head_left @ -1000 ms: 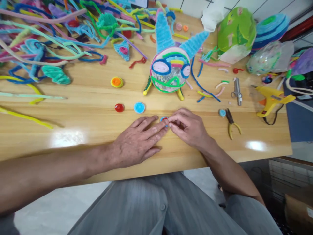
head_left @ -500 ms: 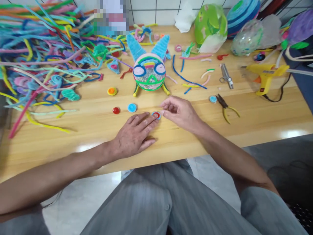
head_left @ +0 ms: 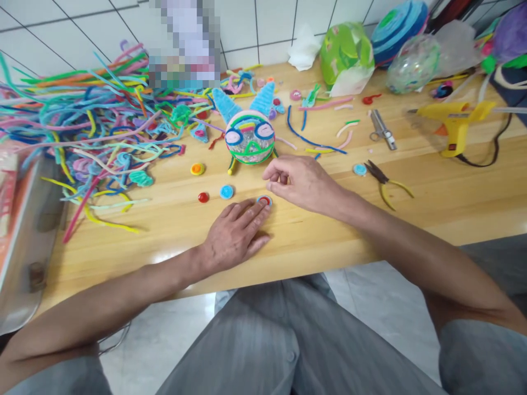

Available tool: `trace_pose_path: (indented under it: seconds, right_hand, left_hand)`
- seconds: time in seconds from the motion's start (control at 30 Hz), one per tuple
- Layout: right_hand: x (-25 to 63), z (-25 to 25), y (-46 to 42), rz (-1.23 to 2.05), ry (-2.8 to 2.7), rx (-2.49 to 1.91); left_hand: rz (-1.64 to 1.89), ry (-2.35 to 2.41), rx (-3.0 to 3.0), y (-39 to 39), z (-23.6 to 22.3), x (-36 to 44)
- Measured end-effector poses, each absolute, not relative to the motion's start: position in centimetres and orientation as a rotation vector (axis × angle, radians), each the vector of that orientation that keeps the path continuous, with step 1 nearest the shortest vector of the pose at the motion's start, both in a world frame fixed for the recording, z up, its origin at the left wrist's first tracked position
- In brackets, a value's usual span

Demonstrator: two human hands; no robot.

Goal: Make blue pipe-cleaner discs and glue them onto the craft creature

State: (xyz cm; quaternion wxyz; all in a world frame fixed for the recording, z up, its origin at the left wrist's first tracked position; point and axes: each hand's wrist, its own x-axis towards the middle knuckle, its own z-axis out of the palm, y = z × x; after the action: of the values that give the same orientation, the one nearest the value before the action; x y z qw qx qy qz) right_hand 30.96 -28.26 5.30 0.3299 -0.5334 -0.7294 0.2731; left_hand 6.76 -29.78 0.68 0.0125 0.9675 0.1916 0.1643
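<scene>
My left hand [head_left: 236, 229] lies flat on the table, fingers stretched out, with a fingertip pressing on a small red disc with a blue rim [head_left: 264, 199]. Just above and to the right of that disc hovers my right hand [head_left: 300, 181], its fingers curled, the gap at thumb and forefinger showing nothing I can make out. To the left of the pressed disc lie a blue coiled disc [head_left: 226, 191] and a red disc [head_left: 203, 197]. An orange and yellow disc [head_left: 197, 168] is farther back. Behind my hands stands a ball figure with blue pointed ears [head_left: 250, 144].
A tangled heap of pipe cleaners [head_left: 102, 126] covers the back left. On the right are pliers [head_left: 385, 184], a blue disc [head_left: 359, 169], scissors [head_left: 382, 130] and a yellow glue gun [head_left: 453, 123]. A green packet [head_left: 348, 55] stands at the back.
My right hand has drawn away from the rimmed disc, up and off it. My left hand stays on the disc. The camera view has shifted, showing more of the left side and back wall.
</scene>
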Motion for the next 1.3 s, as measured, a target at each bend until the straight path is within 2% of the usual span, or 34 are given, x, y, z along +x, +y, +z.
trace_pose_path:
  seconds: [0.27, 0.67, 1.3]
  right_hand:
    - [31.6, 1.6, -28.7, 0.666, -2.094, -1.285]
    - [31.5, 1.3, -29.2, 0.540, -2.243, -1.262]
    - [31.3, 1.3, -29.4, 0.496, -2.236, -1.247]
  left_hand:
    - [0.465, 0.602, 2.896, -29.5, 0.9, 6.7]
    - [0.404, 0.680, 2.814, -29.5, 1.0, 6.3]
    - [0.508, 0.658, 2.805, -29.6, 0.6, 5.9]
